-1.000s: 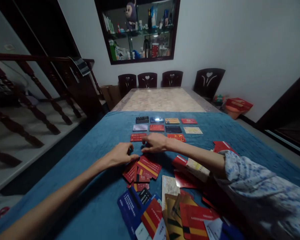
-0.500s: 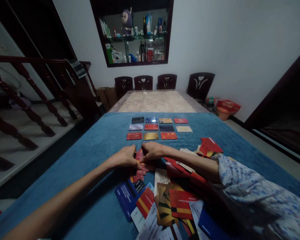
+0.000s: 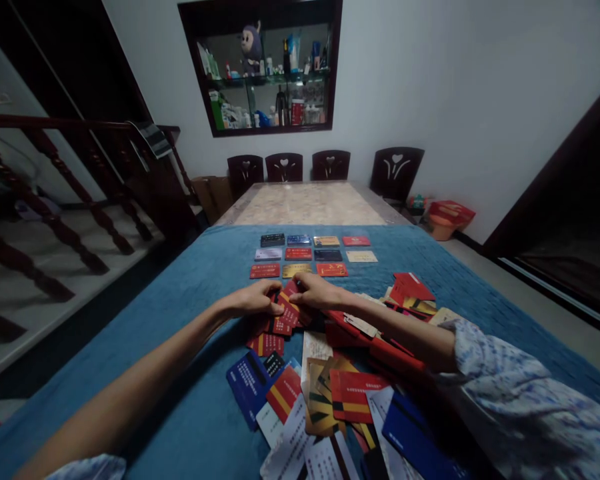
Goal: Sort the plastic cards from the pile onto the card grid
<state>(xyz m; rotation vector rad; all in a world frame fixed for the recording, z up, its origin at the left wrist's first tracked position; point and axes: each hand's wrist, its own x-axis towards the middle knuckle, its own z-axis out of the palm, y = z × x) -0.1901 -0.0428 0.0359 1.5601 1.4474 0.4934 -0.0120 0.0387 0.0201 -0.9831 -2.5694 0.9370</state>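
Red plastic cards (image 3: pixel 286 319) with a yellow and dark stripe are pinched between my two hands, just above the table. My left hand (image 3: pixel 257 298) grips them from the left, thumb on the near face. From the right, my right hand (image 3: pixel 316 291) closes on their upper edge. Under them lies another red striped card (image 3: pixel 267 345). A loose heap spreads nearer to me: a blue card (image 3: pixel 249 387), gold cards (image 3: pixel 323 397), a red card (image 3: pixel 357 393) and white cards (image 3: pixel 293 437). Beyond my hands, cards sit in rows, among them a gold card (image 3: pixel 296 270).
A blue cloth (image 3: pixel 190 333) covers the near part of the table; the bare marbled top (image 3: pixel 310 203) shows farther off. Red wallets or folders (image 3: pixel 350 330) lie under my right forearm. More red cards (image 3: pixel 413 287) are to the right. Dark chairs (image 3: pixel 331 165) stand at the far end.
The red cards have been lifted and tilted, so their striped faces show more. Both hands have shifted slightly up in the view, still gripping. The rows of cards stay as they were.
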